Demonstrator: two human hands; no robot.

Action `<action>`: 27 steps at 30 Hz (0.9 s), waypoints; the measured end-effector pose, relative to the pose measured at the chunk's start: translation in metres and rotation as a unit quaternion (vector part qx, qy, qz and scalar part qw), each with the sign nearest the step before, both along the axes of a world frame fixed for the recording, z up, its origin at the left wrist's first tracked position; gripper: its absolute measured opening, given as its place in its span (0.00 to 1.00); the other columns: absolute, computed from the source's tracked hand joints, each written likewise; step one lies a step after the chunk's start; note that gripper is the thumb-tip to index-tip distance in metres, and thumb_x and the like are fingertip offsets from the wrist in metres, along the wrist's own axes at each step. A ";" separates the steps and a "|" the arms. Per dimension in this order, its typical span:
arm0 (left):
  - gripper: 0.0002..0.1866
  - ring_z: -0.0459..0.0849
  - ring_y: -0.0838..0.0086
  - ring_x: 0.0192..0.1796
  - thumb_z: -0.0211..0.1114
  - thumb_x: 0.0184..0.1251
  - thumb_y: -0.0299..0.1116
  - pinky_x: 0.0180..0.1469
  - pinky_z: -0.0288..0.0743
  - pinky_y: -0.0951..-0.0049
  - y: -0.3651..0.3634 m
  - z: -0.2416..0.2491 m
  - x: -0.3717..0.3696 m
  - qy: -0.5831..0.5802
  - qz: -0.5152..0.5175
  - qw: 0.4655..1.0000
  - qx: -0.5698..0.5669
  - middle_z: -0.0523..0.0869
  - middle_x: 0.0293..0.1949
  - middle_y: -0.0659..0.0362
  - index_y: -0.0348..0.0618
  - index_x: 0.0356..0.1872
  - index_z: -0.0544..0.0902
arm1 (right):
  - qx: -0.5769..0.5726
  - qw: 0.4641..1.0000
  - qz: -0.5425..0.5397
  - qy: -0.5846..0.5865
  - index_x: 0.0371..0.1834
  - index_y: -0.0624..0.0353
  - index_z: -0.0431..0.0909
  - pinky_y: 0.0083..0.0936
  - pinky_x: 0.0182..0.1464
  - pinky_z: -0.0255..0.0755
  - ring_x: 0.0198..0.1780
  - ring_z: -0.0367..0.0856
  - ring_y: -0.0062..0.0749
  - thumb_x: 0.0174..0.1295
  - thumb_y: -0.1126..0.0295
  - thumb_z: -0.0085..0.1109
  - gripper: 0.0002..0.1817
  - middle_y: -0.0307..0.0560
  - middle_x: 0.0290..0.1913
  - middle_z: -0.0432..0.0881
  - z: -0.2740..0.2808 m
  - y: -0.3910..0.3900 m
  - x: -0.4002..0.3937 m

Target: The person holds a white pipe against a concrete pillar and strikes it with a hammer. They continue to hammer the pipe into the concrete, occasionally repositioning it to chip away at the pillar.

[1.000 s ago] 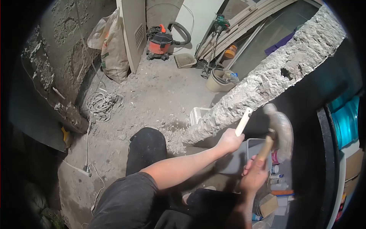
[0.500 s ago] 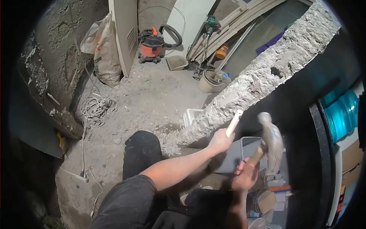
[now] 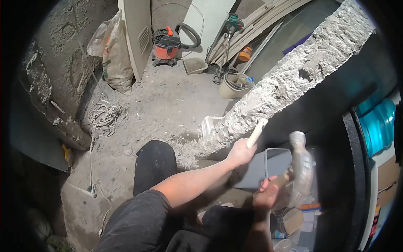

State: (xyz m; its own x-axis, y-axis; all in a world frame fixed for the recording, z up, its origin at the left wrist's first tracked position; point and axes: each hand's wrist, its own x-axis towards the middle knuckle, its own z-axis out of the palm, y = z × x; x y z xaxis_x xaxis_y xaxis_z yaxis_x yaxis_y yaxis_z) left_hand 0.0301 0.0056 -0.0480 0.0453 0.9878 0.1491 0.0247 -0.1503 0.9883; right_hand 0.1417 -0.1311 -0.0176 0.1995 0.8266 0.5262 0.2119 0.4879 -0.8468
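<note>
My left hand (image 3: 242,153) is closed around a pale, flat-handled tool (image 3: 257,132), whose upper end lies against or just in front of the rough edge of a broken wall (image 3: 273,94). Lower right, my right hand (image 3: 266,194) grips the wooden handle of a hammer (image 3: 301,161). The hammer's metal head is raised to the right of the tool, apart from it, and slightly blurred. Whatever part of the pale tool lies inside my left fist is hidden.
A grey bin (image 3: 262,168) stands below my hands. Beyond the wall are a bucket (image 3: 231,86), a dustpan (image 3: 194,66) and a red vacuum (image 3: 166,52). Coiled cable (image 3: 107,118) and a sack (image 3: 117,63) are at left, a blue bottle (image 3: 378,128) at right.
The hammer has shifted slightly right and down, with my right hand tilting along. My left hand and the pale tool have moved a little left and up.
</note>
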 end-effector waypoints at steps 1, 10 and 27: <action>0.16 0.84 0.49 0.32 0.63 0.65 0.40 0.38 0.75 0.56 0.000 -0.001 -0.001 0.001 0.001 1.000 0.000 0.82 0.25 0.41 0.34 0.30 0.81 | -0.029 0.992 -0.073 -0.103 0.45 0.62 0.68 0.17 0.31 0.61 0.29 0.66 0.20 0.75 0.45 0.41 0.27 0.39 0.28 0.69 -0.027 0.012 0.011; 0.16 0.84 0.40 0.39 0.58 0.61 0.38 0.44 0.77 0.51 0.000 0.004 -0.010 -0.012 -0.031 0.999 -0.036 0.83 0.31 0.34 0.30 0.31 0.82 | -0.011 0.997 -0.062 -0.053 0.45 0.63 0.68 0.15 0.28 0.60 0.26 0.65 0.19 0.76 0.45 0.40 0.26 0.39 0.26 0.67 0.012 0.002 -0.027; 0.11 0.82 0.42 0.31 0.66 0.58 0.36 0.33 0.75 0.51 -0.028 0.008 -0.005 0.039 -0.061 0.979 0.191 0.81 0.23 0.43 0.40 0.27 0.76 | 0.120 0.992 -0.047 0.017 0.40 0.66 0.65 0.21 0.26 0.64 0.23 0.67 0.25 0.73 0.40 0.41 0.32 0.46 0.27 0.68 -0.036 0.022 0.002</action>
State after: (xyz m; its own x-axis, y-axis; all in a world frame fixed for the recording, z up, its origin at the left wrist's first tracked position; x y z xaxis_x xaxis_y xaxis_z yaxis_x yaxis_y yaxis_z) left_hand 0.0255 -0.0224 -0.0399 0.1865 0.8473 0.4973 0.0573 -0.5147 0.8555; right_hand 0.1437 -0.1087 -0.0539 0.2912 0.6555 0.6968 0.2400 0.6550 -0.7165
